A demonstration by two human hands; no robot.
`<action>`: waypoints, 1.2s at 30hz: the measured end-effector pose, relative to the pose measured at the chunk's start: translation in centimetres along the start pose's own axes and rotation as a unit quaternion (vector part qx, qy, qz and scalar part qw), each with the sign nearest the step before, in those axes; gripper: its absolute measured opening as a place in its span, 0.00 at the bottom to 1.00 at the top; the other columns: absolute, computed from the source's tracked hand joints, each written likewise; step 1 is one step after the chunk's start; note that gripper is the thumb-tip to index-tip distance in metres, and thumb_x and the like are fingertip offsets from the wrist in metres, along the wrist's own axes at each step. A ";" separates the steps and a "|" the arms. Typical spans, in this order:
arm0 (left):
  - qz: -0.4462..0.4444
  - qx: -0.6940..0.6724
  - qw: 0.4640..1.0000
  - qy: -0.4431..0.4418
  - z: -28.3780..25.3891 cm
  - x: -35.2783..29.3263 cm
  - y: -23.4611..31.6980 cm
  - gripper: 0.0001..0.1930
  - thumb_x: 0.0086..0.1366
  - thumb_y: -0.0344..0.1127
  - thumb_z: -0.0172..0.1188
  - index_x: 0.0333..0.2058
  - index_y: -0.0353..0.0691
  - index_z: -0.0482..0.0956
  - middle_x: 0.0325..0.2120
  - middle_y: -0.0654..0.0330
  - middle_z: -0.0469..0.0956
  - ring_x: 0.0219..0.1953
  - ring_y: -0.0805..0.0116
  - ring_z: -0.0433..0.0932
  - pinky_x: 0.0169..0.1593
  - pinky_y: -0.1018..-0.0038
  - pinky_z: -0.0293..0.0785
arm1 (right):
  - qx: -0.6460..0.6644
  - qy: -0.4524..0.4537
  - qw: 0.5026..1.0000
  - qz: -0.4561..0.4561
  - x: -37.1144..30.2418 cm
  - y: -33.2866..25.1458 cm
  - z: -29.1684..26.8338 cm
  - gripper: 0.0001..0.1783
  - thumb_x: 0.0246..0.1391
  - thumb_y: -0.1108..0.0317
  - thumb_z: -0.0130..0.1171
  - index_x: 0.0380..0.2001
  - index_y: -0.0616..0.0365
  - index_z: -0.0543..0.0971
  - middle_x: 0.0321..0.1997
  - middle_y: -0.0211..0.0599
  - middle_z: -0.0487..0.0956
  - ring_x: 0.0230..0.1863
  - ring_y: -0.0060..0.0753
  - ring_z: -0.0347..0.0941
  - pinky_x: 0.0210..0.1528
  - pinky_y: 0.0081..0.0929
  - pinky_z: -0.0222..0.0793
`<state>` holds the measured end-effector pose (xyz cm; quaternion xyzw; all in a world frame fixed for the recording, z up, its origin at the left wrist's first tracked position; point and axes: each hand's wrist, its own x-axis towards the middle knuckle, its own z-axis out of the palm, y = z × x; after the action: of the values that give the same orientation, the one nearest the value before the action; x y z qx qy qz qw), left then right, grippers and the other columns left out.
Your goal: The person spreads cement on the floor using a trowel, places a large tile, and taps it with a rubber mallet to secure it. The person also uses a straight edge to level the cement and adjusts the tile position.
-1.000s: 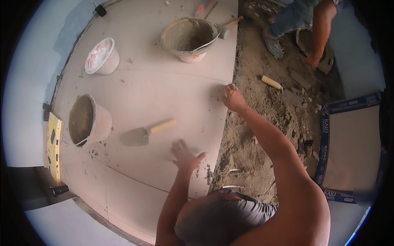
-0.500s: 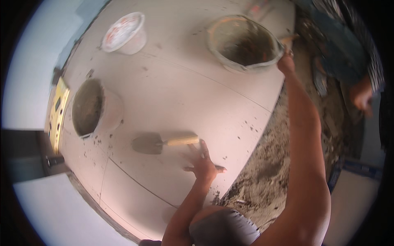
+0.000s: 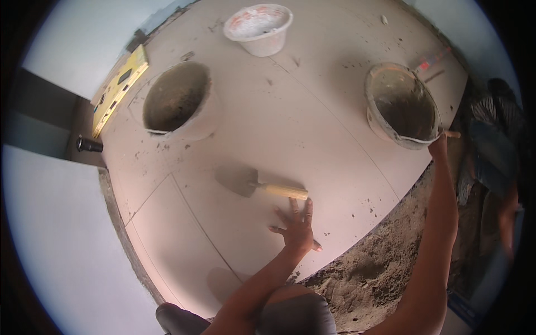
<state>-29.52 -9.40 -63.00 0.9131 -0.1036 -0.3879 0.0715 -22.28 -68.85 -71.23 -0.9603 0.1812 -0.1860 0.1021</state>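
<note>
My left hand rests on the pale tiled floor with fingers spread, its fingertips right by the wooden handle of a trowel. The trowel lies flat, its grey blade pointing left. My right arm reaches far to the right, where my right hand is closed at the rim of a mortar-stained bucket. A short piece of wooden handle shows just beyond that hand; whether it belongs to the bucket or to a tool, I cannot tell. The bucket's inside looks dark and dirty.
A second bucket with grey mortar stands at left. At the back is a white tub of white material. A yellow spirit level leans by the left wall, near a dark cylinder. Rough soil borders the tiles. Another person is at far right.
My view has swung, so the buckets and tub appear farther right. My left hand keeps its spread pose beside the trowel, and my right hand stays at the bucket's rim.
</note>
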 end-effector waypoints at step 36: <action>-0.272 -0.159 0.939 0.142 8.2 -14.5 -31.5 0.79 0.34 0.78 0.69 0.71 0.39 0.29 0.71 0.39 0.24 0.72 0.32 0.23 0.60 0.21 0.36 | 0.129 -0.322 0.938 -0.013 -41.8 -44.6 -8.3 0.24 0.59 0.60 0.59 0.49 0.69 0.70 0.26 0.48 0.77 0.25 0.45 0.76 0.28 0.39 0.70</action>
<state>-41.06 24.28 -65.19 0.9287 0.2226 -0.2704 0.1217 -47.91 -12.99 -65.32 -0.9496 0.1006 0.1105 0.2757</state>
